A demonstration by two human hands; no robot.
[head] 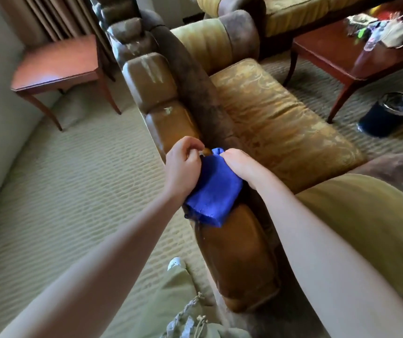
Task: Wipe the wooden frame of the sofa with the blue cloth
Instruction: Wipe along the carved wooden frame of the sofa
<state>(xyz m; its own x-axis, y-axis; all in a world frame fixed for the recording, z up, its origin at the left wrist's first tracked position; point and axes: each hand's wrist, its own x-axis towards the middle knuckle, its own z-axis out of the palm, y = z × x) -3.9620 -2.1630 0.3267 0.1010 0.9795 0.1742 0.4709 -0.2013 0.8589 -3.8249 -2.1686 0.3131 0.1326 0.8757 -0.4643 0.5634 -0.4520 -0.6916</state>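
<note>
Gripping the blue cloth [211, 189], the right hand [240, 164] presses it on the sofa's wooden frame [239, 259]. The left hand [182, 164] pinches the cloth's upper edge.

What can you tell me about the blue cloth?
The blue cloth is bright blue, soft and fuzzy like a towel, folded over. It is draped across the top of the sofa's shiny brown wooden frame. The left hand pinches its upper corner, and the right hand grips its other side.
</note>
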